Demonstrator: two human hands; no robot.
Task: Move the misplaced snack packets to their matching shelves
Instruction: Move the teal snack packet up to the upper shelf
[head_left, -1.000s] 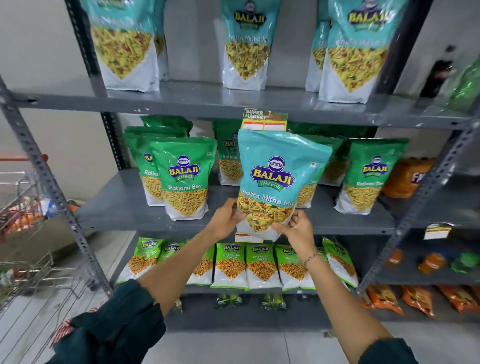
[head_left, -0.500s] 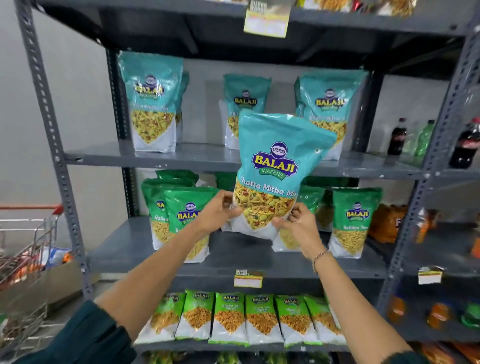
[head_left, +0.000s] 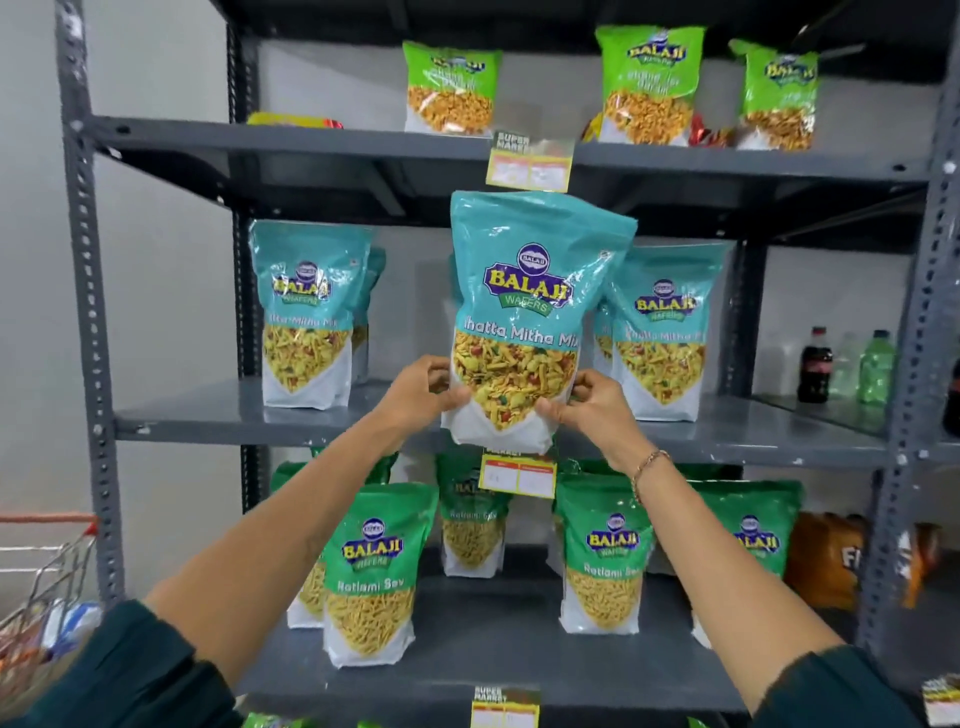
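A teal Khatta Mitha Mix packet (head_left: 524, 291) stands upright in front of the middle shelf (head_left: 208, 413). My left hand (head_left: 415, 392) grips its lower left edge and my right hand (head_left: 592, 408) grips its lower right edge. Its bottom hangs just over the shelf's front lip. Matching teal packets stand on that shelf at the left (head_left: 306, 317) and at the right (head_left: 665, 332). Green Ratlami Sev packets (head_left: 376, 571) fill the shelf below. Light green packets (head_left: 449, 88) stand on the top shelf.
Grey slotted uprights (head_left: 85, 312) frame the rack. Price tags (head_left: 530, 163) hang from the shelf lips. Drink bottles (head_left: 815, 366) stand on the neighbouring rack at the right, orange bags (head_left: 826, 561) below them. A wire shopping cart (head_left: 41, 582) sits at the lower left.
Both hands have lifted the teal packet from the green packets' shelf up to the teal packets' shelf. The view has tilted upward, showing the top shelf.
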